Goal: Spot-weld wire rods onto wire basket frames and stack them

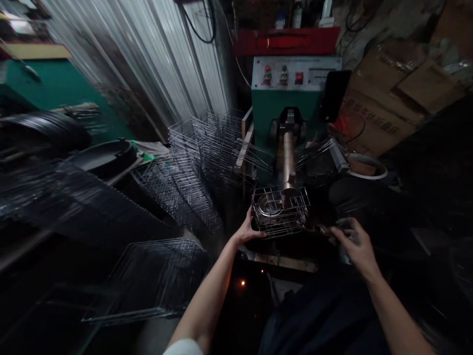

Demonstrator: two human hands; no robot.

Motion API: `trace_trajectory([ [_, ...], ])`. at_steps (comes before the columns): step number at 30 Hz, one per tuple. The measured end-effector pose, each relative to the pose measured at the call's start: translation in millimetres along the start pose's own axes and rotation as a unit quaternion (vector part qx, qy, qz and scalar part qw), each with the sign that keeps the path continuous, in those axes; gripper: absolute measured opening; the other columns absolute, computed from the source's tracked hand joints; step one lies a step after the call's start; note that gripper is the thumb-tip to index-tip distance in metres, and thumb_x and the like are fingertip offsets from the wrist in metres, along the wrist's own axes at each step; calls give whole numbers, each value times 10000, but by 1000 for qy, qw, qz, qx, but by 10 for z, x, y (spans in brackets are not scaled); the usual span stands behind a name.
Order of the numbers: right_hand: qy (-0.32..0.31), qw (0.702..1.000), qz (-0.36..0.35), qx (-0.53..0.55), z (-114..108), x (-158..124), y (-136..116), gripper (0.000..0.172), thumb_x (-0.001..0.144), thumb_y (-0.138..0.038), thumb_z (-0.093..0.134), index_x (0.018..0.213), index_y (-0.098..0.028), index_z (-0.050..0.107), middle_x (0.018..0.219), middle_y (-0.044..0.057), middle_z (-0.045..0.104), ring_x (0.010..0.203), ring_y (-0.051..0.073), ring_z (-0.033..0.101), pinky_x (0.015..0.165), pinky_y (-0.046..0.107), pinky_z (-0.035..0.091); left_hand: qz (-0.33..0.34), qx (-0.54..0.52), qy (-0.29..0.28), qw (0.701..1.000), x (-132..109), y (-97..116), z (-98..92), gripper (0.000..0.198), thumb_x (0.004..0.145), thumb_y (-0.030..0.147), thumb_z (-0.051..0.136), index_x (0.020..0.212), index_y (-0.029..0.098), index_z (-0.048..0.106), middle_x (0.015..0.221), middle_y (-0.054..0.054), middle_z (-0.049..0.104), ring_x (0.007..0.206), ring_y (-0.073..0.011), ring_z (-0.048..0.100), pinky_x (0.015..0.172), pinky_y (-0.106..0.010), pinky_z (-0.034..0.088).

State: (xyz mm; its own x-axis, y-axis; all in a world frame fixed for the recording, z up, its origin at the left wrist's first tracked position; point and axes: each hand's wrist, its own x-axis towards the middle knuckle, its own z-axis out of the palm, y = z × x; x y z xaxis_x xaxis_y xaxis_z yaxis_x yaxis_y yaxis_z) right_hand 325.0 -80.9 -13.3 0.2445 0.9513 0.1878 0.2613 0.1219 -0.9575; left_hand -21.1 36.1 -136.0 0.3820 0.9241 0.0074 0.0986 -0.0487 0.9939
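Observation:
My left hand (248, 230) grips the near left side of a small wire basket (284, 229), thumb along its front. A round wire ring (269, 206) shows at the basket's left part. Over the basket reaches the thick metal arm (289, 162) of a green machine (264, 116), its tip close to the wires; whether it touches I cannot tell. To the right of the basket, my right hand (356, 246) is closed round a dark greyish thing I cannot make out. A thin brownish piece runs from its fingers toward the basket. Orange sparks (243, 283) glow below.
Stacked wire grids (192, 167) stand left of the machine, with more wire panels (158, 276) lower down. A black pan-like tray (105, 155) lies farther left. Cardboard boxes (377, 106) fill the right back; a phone (335, 93) hangs by the control panel (295, 74).

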Motion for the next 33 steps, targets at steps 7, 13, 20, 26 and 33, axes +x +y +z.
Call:
trace_trajectory([
  [7, 17, 982, 126, 138, 8, -361, -116, 519, 655, -501, 876, 902, -213, 522, 651, 19, 693, 425, 105, 539, 384, 192, 409, 13, 88, 25, 996, -394, 138, 37, 1187, 571, 313, 851, 1537, 212, 168, 1550, -169, 384, 1423, -306, 412, 1180, -490, 334],
  [13, -47, 968, 187, 158, 81, -422, -199, 543, 611, -538, 888, 877, -198, 559, 560, -26, 626, 340, 63, 432, 322, 161, 293, 29, 314, -19, 949, -865, 592, 324, 1217, 494, 313, 891, 1507, 253, 219, 1455, -109, 512, 1315, -297, 533, 1095, -423, 448],
  [20, -341, 937, 66, 36, 334, -348, -303, 325, 903, -485, 659, 1008, -179, 685, 852, 51, 735, 723, 178, 692, 660, 288, 547, 23, 500, 1, 866, -630, 1116, 753, 1145, 463, 377, 901, 1432, 226, 310, 1356, -140, 563, 1319, -386, 488, 1146, -529, 332],
  [26, -324, 879, -251, -243, 611, -235, -261, 113, 966, -233, 598, 969, -191, 703, 906, 50, 716, 880, 208, 652, 898, 384, 491, 57, 508, 38, 858, -635, 1448, 810, 1066, 492, 400, 882, 1396, 221, 346, 1328, -123, 561, 1307, -367, 474, 1134, -486, 333],
  [33, -255, 778, -400, -413, 690, -292, -141, 350, 916, -74, 568, 1247, -139, 661, 1065, 116, 740, 1046, 289, 611, 878, 435, 523, 56, 492, 56, 867, -549, 1580, 838, 1054, 480, 357, 882, 1380, 227, 348, 1312, -109, 564, 1308, -361, 472, 1123, -463, 355],
])
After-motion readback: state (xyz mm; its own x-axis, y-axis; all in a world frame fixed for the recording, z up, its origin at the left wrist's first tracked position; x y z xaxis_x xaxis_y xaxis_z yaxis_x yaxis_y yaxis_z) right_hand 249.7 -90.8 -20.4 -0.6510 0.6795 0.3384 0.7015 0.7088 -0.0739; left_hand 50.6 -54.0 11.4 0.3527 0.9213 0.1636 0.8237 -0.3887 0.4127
